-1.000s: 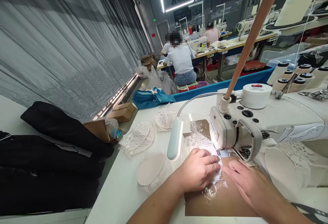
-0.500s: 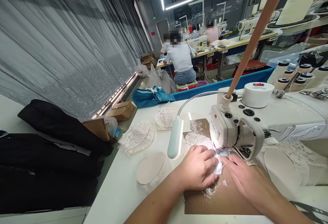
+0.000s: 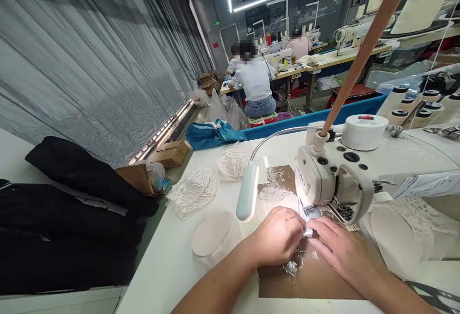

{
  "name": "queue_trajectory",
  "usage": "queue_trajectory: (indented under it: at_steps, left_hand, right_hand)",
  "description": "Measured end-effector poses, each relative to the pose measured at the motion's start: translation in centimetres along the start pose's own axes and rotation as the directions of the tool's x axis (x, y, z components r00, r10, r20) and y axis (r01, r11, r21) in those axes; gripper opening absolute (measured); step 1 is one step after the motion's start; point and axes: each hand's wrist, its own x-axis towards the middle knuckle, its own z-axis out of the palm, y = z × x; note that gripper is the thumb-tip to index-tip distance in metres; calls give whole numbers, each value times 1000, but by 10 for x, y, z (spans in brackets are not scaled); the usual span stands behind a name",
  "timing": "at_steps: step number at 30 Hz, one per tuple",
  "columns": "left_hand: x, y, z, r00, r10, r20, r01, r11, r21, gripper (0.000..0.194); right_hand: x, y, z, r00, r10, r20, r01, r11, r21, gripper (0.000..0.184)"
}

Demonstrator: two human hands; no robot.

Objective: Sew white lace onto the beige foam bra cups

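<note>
Under the head of the white sewing machine lies a white lace piece, its near end showing brightly lit between my hands. My left hand is closed, with curled fingers gripping that near end from the left. On the other side, my right hand has thumb and fingers together at the edge of the same piece, close to the presser foot. The needle itself is hidden behind the hands and machine head. A brown plate lies beneath both hands.
A pale green lamp hangs on a bent neck left of the machine. Lace cup pieces and beige pads lie at left, more pads at right. Black scissors lie at lower right. Co-workers sit behind.
My left hand's fingers have curled from lying spread over the lace into a closed grip. My right fingers have shifted slightly, and less of the piece's near end shows.
</note>
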Motion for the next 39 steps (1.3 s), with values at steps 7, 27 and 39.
queue_trajectory:
  at_steps: [7, 27, 39]
  left_hand:
    - [-4, 3, -24, 987, 3, 163, -15, 997, 73, 43]
    - [-5, -15, -2, 999, 34, 27, -35, 998, 48, 29]
    - [1, 5, 10, 962, -274, -6, 273, 955, 113, 14]
  right_hand:
    - [2, -2, -9, 997, 56, 54, -62, 993, 101, 32]
    - [-10, 1, -18, 954, -232, 192, 191, 959, 209, 21]
    - [-11, 4, -16, 966, -202, 163, 153, 949, 275, 23]
